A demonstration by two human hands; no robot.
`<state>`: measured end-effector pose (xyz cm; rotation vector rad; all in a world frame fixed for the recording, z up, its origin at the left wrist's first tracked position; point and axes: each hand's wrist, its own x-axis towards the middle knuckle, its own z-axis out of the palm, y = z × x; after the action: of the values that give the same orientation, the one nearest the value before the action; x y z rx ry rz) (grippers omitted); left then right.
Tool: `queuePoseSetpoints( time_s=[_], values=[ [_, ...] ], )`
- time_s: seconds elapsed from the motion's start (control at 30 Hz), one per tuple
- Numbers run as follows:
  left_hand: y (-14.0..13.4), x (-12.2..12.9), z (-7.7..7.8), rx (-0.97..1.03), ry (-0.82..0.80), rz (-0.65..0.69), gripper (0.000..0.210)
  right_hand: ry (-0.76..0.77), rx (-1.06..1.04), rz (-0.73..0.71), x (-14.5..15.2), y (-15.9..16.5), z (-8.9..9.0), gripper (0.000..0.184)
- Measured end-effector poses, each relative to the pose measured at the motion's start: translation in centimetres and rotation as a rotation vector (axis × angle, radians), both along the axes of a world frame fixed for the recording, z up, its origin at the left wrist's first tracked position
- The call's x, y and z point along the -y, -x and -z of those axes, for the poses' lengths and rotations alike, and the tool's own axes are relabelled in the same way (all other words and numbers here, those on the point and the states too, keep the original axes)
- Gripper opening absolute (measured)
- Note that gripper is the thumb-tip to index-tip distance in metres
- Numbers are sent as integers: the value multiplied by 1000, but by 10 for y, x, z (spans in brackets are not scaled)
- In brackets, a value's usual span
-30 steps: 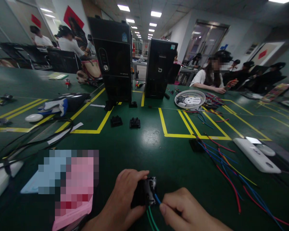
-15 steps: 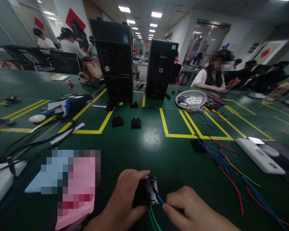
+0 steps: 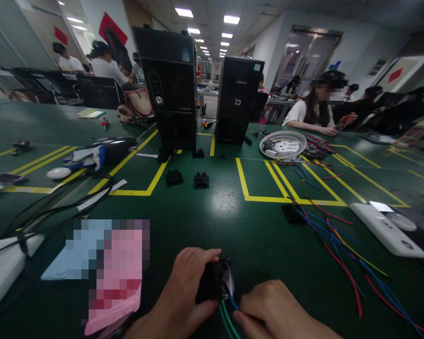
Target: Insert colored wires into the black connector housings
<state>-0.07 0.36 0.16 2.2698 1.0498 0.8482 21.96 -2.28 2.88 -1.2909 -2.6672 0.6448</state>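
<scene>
At the bottom centre a small black rectangular housing (image 3: 227, 268) with a shiny face is gripped along its left side by my left hand (image 3: 185, 287), thumb and fingers closed on it. My right hand (image 3: 268, 306) pinches a blue wire (image 3: 232, 301) just below and to the right of the housing. The blue wire runs up into the housing. Two green wires (image 3: 226, 320) leave its lower end and pass down between my hands. How the wire ends sit inside is too small to make out.
Two similar black parts (image 3: 201, 180) lie ahead, before two black computer towers (image 3: 173, 89). Loose coloured wires (image 3: 339, 245) and a white power bank (image 3: 387, 230) are on the right. Pink and blue items (image 3: 118, 282) lie left. A white basket (image 3: 282, 145) and a seated person (image 3: 314, 108) are farther back.
The housing has tilted in my left hand, so less of its shiny face shows. My right hand has shifted slightly down with the blue wire. The whole view has moved slightly.
</scene>
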Motion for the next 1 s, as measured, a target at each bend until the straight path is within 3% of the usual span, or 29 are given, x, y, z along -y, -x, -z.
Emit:
queuePoseSetpoints(
  time_s=[0.07,0.17,0.27,0.33,0.57,0.77,0.9,1.0],
  values=[
    [1,-1,-1,0,2,-13,75,-90,-90,0,0,-4,-6,31],
    [2,-1,-2,1,19,-21,74,-294,-422,60,3,-16,-17,32],
    [2,-1,-2,0,42,-19,75,-407,-716,255,5,-30,-21,22],
    [2,-1,-2,3,42,-19,74,-431,-803,387,4,-35,-19,20],
    [-1,0,0,23,1,-20,69,-370,-780,546,-15,-27,-6,22],
    [0,2,-1,56,-6,-7,71,-257,-788,740,-31,-34,-11,33],
    [0,3,-2,84,-3,-5,73,-85,-682,723,-42,-33,-21,46],
    [-1,3,-1,96,-14,-6,74,-17,-531,599,-55,-24,-27,51]
  ],
)
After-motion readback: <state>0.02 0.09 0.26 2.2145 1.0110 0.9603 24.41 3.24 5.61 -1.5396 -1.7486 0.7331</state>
